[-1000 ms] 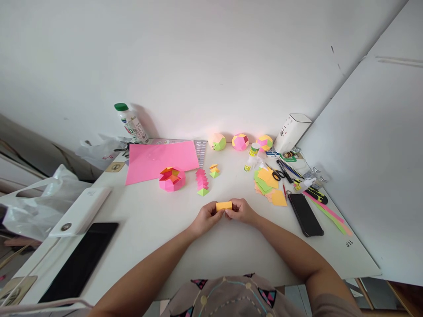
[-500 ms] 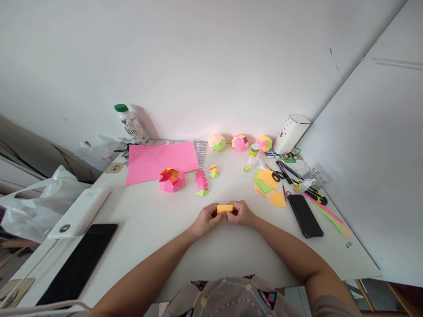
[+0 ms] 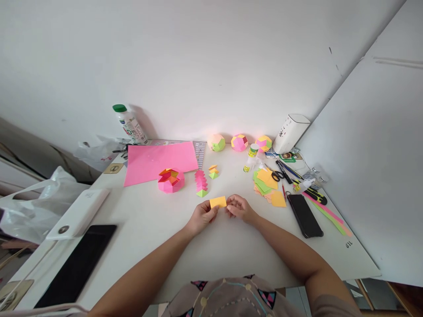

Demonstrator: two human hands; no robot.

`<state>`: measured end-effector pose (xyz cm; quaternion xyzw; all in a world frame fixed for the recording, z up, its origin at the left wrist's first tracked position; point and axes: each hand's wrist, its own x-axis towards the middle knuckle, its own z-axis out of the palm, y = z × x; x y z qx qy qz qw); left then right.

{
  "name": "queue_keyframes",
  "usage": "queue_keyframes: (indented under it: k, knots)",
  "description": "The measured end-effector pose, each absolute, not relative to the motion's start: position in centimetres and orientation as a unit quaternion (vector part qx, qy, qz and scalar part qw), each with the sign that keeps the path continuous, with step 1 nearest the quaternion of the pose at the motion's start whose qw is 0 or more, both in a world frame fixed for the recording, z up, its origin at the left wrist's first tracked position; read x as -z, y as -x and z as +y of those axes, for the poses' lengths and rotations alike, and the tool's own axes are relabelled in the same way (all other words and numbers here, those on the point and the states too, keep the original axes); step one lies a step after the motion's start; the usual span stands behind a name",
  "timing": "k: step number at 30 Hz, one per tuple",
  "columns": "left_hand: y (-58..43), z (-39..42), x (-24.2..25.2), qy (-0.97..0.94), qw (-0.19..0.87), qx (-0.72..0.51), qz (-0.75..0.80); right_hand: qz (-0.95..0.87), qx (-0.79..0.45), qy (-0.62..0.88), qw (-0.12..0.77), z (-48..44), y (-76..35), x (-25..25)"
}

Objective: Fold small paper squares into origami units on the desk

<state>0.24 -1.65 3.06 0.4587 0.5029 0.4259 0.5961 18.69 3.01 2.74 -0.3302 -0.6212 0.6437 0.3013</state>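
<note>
- The left hand (image 3: 202,216) pinched a small orange paper piece (image 3: 217,202) by its left end and near edge, with the thumb on the near side
- The right hand (image 3: 242,208) was right by the other end of the paper, with its fingers loosely curled; I could not tell if the tips touched it or pinched it
- The orange paper piece was up in front of the person, over the white table (image 3: 211,253), tilted a little, with its wide flat side showing
- It looked like a folded strip, but the layers were too small to count
- It was likely very light and a bit springy, easy to bend and easy to crease in a wrong place
- It was probably not very slippery, so a soft pinch at the short ends or along an edge seemed best, and a hard squeeze in the middle could dent it
- Past the hands were a row of pink folded pieces (image 3: 201,179), some small orange folded pieces (image 3: 213,167) and a pink paper bowl (image 3: 171,185) with an open top
- To the right lay a pile of colored paper squares (image 3: 263,182), black-handled scissors (image 3: 276,176) and a black phone (image 3: 304,215)
</note>
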Motion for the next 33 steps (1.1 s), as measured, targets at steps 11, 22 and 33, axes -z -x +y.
queue_keyframes:
  k: [11,22,33]
  knots:
    - [-0.8,-1.9,-2.3,-0.542,0.565,-0.393,0.483,-0.671,-0.612,0.332,0.253,3.1,-18.7,-2.1]
    - [-0.4,-1.9,-2.8,-0.486,0.604,-0.421,0.471,-0.611,-0.658,0.337,0.283,3.3,-18.9,-2.5]
    - [-0.2,-1.9,-2.4,-0.459,0.622,-0.446,0.451,-0.612,-0.651,0.353,0.276,3.3,-18.8,-2.9]
